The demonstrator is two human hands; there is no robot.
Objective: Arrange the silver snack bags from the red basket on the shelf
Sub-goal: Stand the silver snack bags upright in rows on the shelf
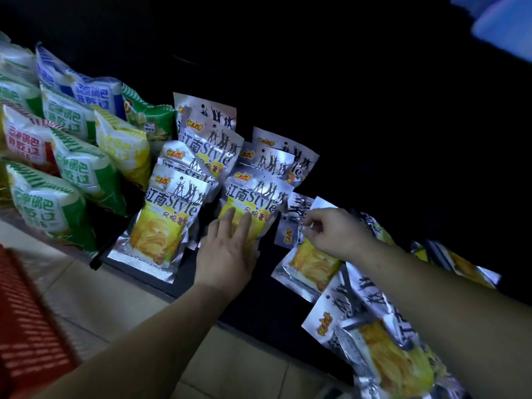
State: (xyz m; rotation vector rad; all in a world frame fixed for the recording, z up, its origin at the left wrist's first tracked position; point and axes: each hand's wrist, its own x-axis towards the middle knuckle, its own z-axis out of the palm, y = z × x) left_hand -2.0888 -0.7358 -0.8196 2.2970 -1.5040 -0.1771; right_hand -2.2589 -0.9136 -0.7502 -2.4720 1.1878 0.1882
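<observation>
Several silver snack bags with yellow chip pictures stand in two rows on the dark shelf (pixel 184 280); the front bag of the left row (pixel 161 226) leans back. My left hand (pixel 227 251) lies flat with straight fingers against the front bag of the second row (pixel 253 194). Just to the right, my right hand (pixel 334 231) pinches the top of another silver bag (pixel 308 266) that lies tilted on the shelf. More silver bags (pixel 374 341) lie in a loose pile under my right forearm. The red basket (pixel 26 326) shows at the lower left.
Green, blue, red and yellow puffed snack bags (pixel 77 165) fill the shelf to the left of the silver rows. The back of the shelf is dark. Beige floor tiles (pixel 115 306) lie below the shelf edge. A blurred blue shape (pixel 501 27) is at the top right.
</observation>
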